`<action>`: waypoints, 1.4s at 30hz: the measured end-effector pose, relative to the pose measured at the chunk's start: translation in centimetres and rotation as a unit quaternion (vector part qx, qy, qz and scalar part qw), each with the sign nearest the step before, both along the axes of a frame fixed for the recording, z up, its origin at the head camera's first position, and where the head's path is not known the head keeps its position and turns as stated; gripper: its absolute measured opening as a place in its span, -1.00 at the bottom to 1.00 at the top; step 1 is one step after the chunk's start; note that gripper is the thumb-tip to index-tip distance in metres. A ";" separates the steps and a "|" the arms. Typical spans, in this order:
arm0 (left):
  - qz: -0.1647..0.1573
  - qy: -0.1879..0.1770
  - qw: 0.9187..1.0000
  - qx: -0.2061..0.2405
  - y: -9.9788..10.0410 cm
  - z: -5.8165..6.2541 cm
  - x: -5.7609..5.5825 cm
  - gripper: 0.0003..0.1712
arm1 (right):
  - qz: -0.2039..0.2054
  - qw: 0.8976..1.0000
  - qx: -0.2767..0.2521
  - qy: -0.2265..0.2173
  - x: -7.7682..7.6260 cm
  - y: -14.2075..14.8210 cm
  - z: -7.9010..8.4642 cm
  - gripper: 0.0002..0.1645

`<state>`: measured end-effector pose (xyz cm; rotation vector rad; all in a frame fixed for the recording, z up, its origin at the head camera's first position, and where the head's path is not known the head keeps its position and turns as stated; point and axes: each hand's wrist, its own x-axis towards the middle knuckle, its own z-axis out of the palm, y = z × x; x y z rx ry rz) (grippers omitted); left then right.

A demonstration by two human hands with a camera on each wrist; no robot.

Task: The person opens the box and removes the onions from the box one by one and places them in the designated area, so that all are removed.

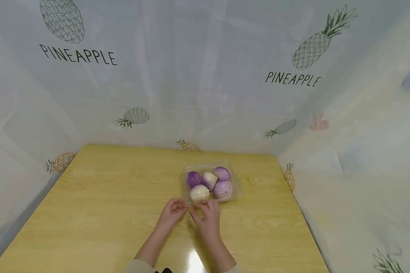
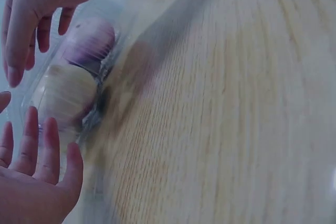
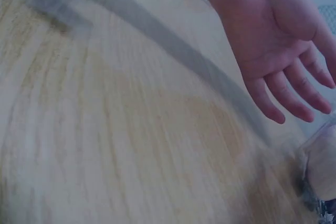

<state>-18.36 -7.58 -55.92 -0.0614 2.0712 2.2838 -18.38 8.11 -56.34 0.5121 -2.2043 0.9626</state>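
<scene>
A clear plastic container [image 1: 237, 185] lies on the wooden table with several round purple-and-white onions inside, among them a whitish onion [image 1: 199, 193] at the front left and a dark purple onion [image 1: 193, 179] behind it. My left hand [image 1: 173, 212] is at its front left corner, fingers loosely bent and palm turned inward. At the front edge is my right hand [image 1: 208, 220], its thumb and fingers spread apart. In the left wrist view, the fingers of both hands are extended beside the container's side. The right wrist view shows the right hand [image 3: 278, 40] with relaxed fingers near an onion [image 3: 323, 163].
The yellow wood-grain table [image 1: 123, 182] reaches back to a hanging pale cloth [image 1: 198, 76] printed with pineapples. More cloth [image 1: 369, 159] hangs along the right side. A bright light reflection falls on the table between the forearms.
</scene>
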 end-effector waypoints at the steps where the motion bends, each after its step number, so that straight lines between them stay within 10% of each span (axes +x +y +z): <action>1: 0.000 0.000 1.000 0.005 0.0 0.0 0.4 -0.59 | -0.002 1.000 0.005 0.008 0.2 -0.1 -0.1 -0.65; 20: -0.006 -0.048 0.996 0.080 -1.1 0.4 2.6 -0.56 | -0.036 0.998 -0.003 0.045 2.1 -1.7 0.5 -0.65; 31: -0.033 -0.047 0.976 0.211 -1.1 -1.5 3.8 -0.35 | -0.026 0.998 0.037 0.035 3.1 -1.6 -0.6 -0.73; 42: -0.076 -0.063 0.981 0.166 -1.1 -2.7 4.3 -0.66 | -0.019 0.999 0.035 0.035 3.6 -1.3 -0.9 -0.78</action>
